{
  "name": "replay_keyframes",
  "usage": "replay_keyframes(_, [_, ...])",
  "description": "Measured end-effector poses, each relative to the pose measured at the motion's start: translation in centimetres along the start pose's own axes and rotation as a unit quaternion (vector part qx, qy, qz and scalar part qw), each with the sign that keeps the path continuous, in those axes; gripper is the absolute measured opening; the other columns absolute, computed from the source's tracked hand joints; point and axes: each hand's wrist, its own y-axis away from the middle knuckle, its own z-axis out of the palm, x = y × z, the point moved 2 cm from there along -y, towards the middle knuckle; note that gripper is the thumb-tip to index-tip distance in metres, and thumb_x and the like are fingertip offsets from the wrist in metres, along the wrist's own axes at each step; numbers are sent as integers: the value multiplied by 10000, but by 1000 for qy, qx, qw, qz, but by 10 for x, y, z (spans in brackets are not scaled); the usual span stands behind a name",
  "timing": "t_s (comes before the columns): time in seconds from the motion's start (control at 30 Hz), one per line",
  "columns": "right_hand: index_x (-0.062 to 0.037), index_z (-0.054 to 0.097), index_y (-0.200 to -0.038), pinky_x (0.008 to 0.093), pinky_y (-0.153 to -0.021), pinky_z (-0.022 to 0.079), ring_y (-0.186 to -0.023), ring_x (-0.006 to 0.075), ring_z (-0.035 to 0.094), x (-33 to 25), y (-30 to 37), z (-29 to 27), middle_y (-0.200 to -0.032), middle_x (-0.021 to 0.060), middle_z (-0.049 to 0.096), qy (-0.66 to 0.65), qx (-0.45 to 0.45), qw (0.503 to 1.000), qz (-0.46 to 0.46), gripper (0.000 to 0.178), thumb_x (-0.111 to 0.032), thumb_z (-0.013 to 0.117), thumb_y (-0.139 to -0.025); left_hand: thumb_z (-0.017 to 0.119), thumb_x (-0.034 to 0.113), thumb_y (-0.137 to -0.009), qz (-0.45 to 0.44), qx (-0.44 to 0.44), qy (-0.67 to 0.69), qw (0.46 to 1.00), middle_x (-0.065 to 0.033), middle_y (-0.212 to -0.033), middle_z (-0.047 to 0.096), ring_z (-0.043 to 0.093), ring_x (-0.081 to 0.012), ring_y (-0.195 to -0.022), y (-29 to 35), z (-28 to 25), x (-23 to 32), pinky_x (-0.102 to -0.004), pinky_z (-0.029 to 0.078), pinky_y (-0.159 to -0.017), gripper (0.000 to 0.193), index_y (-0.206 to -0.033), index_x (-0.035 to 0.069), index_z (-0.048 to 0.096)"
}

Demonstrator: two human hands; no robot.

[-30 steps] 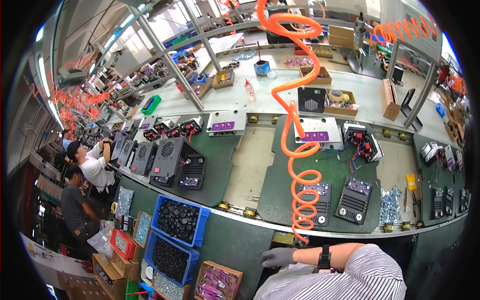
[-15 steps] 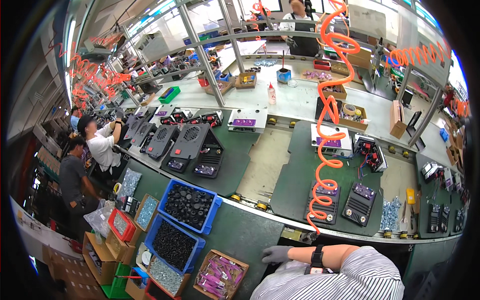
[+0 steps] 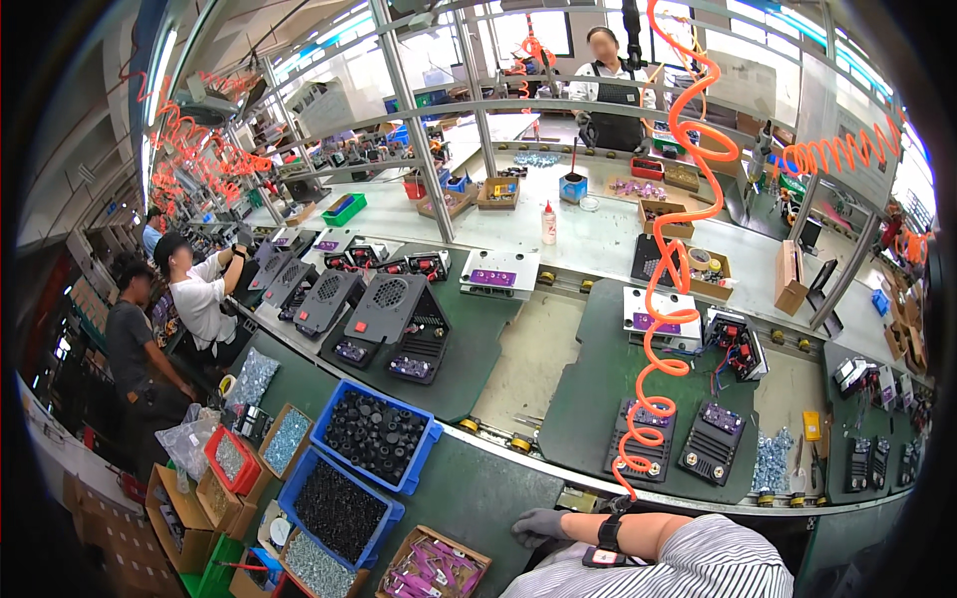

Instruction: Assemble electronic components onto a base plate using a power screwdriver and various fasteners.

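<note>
Your view has tipped upward, showing more of the co-worker [image 3: 613, 128] opposite; your gloved right hand [image 3: 541, 525] stays low at the green worktop's [image 3: 493, 488] edge. Whether its fingers [image 3: 522, 529] grasp anything, I can't tell. Purple parts [image 3: 433, 566] sit boxed left of them, blue bins [image 3: 425, 461] farther left.

On the pale far surface [image 3: 598, 244], an upright white bottle [image 3: 548, 227] with a red tip stands near a blue pot [image 3: 572, 189] holding a stick. A green tray [image 3: 349, 218] lies well to their left; a red tray [image 3: 648, 167] sits farther back. A tan carton [image 3: 790, 279] stands toward the right, below a coiled orange hose [image 3: 837, 154]. A person [image 3: 611, 120] in a dark apron is beyond; at left are people in white [image 3: 202, 304] and grey [image 3: 132, 344] shirts.
</note>
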Motion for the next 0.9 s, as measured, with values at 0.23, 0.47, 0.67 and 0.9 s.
replay_keyframes(0.23, [-49,622,-904,253,-458,463,-605,176,614,-2,-26,-15,-763,73,636,-174,15,982,72,254,-281,524,-870,761,243,-727,-32,27,8,999,-89,-1127,563,530,-224,-966,1,5,7,-329,438,-827,645,-1237,-37,481])
replay_keyframes(0.47, [-44,643,-909,246,-435,441,-551,176,615,-8,-32,-13,-760,78,661,-116,10,988,101,304,-318,527,-844,737,241,-747,0,57,-110,992,-89,-1037,594,563,-188,-863,8,4,15,-329,466,-721,539,-1164,-40,541])
replay_keyframes(0.67, [-40,655,-941,278,-431,453,-552,173,618,-17,-29,-13,-800,91,673,-67,19,992,105,344,-342,527,-838,730,255,-753,-76,23,-21,997,-117,-1066,600,561,-224,-906,-21,-4,-13,-340,459,-760,529,-1145,-52,549])
replay_keyframes(0.9, [-27,655,-945,293,-410,443,-474,189,575,-12,-34,-14,-774,121,670,-53,16,994,94,360,-344,527,-830,728,239,-758,-32,78,-67,994,-119,-1125,573,547,-228,-974,-5,-6,-10,-341,459,-807,564,-1167,-92,524])
